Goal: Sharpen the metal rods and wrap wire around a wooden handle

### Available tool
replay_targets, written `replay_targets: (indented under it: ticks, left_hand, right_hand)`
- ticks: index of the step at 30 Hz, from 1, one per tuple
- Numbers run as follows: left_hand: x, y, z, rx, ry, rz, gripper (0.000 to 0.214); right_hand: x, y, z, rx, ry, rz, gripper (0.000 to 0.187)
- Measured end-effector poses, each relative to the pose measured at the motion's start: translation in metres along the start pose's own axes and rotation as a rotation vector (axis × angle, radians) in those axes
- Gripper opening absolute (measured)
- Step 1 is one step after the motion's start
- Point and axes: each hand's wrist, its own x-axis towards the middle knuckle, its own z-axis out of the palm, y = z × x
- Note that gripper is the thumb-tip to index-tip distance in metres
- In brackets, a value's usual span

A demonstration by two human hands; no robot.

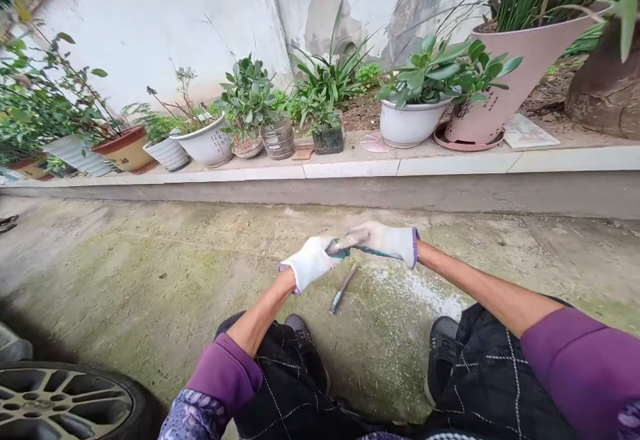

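Observation:
My left hand, in a white work glove with a teal palm and purple cuff, is closed round the lower end of a short greyish bar-like piece. My right hand, gloved the same way, grips the piece's other end, close against the left. The piece is held above the ground; the gloves cover part of it, and its exact kind does not show. Below the hands a slim chisel-like tool lies on the concrete, dark at one end and metallic at the other. White powder or chips are scattered to its right.
My shoes stand either side of the tool. A car wheel is at the lower left. Ahead, a low tiled ledge carries several potted plants, including a white pot and a tall pink pot, before a wall.

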Motion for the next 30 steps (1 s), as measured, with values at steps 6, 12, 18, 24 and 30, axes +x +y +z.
replay_targets:
  ticks: [6, 12, 18, 24, 30]
  left_hand:
    - [0.014, -0.003, -0.010, -0.082, 0.137, -0.199, 0.021]
    - [0.033, -0.010, 0.001, 0.706, 0.052, -0.156, 0.030]
    - [0.025, 0.005, 0.022, 0.851, -0.196, 0.027, 0.030]
    - [0.015, -0.001, 0.012, 0.520, -0.214, 0.042, 0.022]
    - [0.011, -0.016, -0.012, 0.207, -0.008, 0.060, 0.024]
  right_hand:
    - [-0.003, -0.016, 0.013, -0.068, 0.028, 0.101, 0.027]
    - [-0.018, -0.045, 0.013, -0.480, -0.035, 0.215, 0.034]
    - [-0.018, -0.035, -0.002, -0.665, -0.121, 0.268, 0.034]
    - [-0.009, -0.003, -0.006, -0.268, -0.018, 0.166, 0.030]
    - [0.004, 0.003, 0.011, 0.078, 0.046, 0.106, 0.029]
